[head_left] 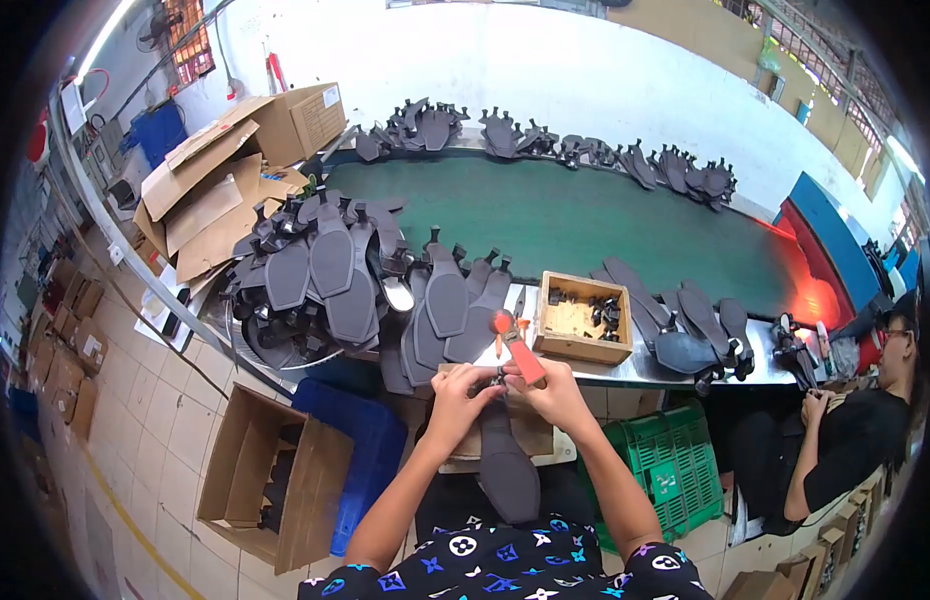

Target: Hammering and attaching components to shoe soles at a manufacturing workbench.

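The left hand is closed on the heel end of a dark shoe sole, whose broad toe end points down toward the person's lap, while the right hand, close beside it, grips a red-handled tool. Just beyond, an open wooden box of small black pieces sits on the metal-edged desk, between a large pile of heeled soles to its left and a smaller group to its right.
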The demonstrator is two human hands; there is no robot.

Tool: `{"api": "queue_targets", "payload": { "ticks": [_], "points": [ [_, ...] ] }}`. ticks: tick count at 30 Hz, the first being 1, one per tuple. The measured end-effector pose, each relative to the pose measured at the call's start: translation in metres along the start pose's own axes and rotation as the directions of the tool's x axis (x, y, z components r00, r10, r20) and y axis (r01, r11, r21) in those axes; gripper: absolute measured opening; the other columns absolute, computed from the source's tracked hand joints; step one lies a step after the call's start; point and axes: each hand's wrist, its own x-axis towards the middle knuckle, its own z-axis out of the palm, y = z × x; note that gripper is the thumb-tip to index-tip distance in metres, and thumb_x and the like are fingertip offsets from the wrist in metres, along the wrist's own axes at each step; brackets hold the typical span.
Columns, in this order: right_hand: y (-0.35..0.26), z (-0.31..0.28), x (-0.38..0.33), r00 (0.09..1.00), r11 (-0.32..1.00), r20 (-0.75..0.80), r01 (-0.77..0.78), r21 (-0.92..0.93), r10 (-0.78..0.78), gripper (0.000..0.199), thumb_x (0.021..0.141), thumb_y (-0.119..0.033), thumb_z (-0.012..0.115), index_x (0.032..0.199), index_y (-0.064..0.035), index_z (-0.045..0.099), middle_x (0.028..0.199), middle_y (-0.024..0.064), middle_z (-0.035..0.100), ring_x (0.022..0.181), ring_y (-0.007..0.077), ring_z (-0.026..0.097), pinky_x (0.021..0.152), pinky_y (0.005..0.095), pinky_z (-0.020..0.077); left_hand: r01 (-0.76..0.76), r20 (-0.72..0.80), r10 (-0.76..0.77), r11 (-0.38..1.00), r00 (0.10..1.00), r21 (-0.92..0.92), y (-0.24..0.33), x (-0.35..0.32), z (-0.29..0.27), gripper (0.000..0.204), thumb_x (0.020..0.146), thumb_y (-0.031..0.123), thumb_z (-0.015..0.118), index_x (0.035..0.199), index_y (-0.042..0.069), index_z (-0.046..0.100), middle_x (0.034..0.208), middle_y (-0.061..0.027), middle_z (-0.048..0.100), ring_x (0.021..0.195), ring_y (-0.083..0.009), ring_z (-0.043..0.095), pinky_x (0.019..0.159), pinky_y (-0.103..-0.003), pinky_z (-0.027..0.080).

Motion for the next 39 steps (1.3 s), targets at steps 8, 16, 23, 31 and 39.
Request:
{"api": "queue_targets", "payload": {
  "ticks": [8,16,23,31,39],
  "points": [
    [-0.008,0.008,-0.002,0.992,0.989,0.038,0.126,-0.071,-0.124,0.015,0.083,-0.004,0.067,0.094,0.0041,0.061,0.077,0.0217,0.059,0.068,0.0360,0.054,0.066,0.0378,0.0466,-0.029,-0.068,0.029,1.000,0.997,0.002,-0.001,-0.011,-0.005,0.026,0.079,0.025,0.079,0.097,0.009,0.070,0.091,-0.0031,0.066,0.088,-0.0195,0.063,0.086,-0.037,0.034],
    [-0.023,0.007,-0.007,0.950,0.892,0.126,0.313,-0.328,-0.287,0.031,0.070,0.002,0.068,0.101,-0.0017,0.066,0.099,0.0131,0.067,0.087,0.0344,0.066,0.076,0.0398,0.0535,-0.062,-0.048,0.060,0.998,0.997,-0.025,-0.010,-0.013,-0.005,0.029,0.073,0.014,0.078,0.100,0.008,0.069,0.098,-0.0059,0.067,0.096,-0.0238,0.063,0.087,-0.037,0.037],
    [-0.046,0.009,-0.024,0.989,0.926,0.015,0.143,-0.351,-0.146,0.029,0.081,-0.003,0.069,0.110,-0.0031,0.064,0.103,0.0137,0.068,0.086,0.0312,0.069,0.072,0.0383,0.0538,-0.088,-0.056,0.080,0.985,0.995,-0.149,0.001,0.000,-0.016,0.024,0.071,0.010,0.079,0.093,0.003,0.074,0.093,-0.0097,0.073,0.087,-0.0274,0.069,0.078,-0.034,0.052],
    [-0.091,-0.006,-0.072,0.985,0.934,-0.027,0.154,-0.322,-0.172,0.040,0.094,-0.005,0.063,0.132,0.0044,0.053,0.100,0.0230,0.063,0.082,0.0369,0.065,0.071,0.0389,0.0529,0.017,0.005,-0.016,0.947,1.000,-0.320,0.002,-0.001,-0.018,0.027,0.069,0.011,0.082,0.096,0.007,0.078,0.091,-0.0094,0.075,0.087,-0.0195,0.069,0.079,-0.031,0.052],
    [-0.120,-0.021,-0.071,0.900,0.837,-0.025,0.395,-0.380,-0.436,0.051,0.088,0.003,0.063,0.137,0.0067,0.048,0.099,0.0223,0.063,0.082,0.0375,0.065,0.071,0.0402,0.0531,0.127,0.123,-0.096,0.951,0.988,-0.280,0.000,-0.009,-0.023,0.050,0.072,0.025,0.083,0.118,0.008,0.071,0.101,-0.0081,0.075,0.101,-0.0220,0.068,0.099,-0.035,0.042]
  ]
}}
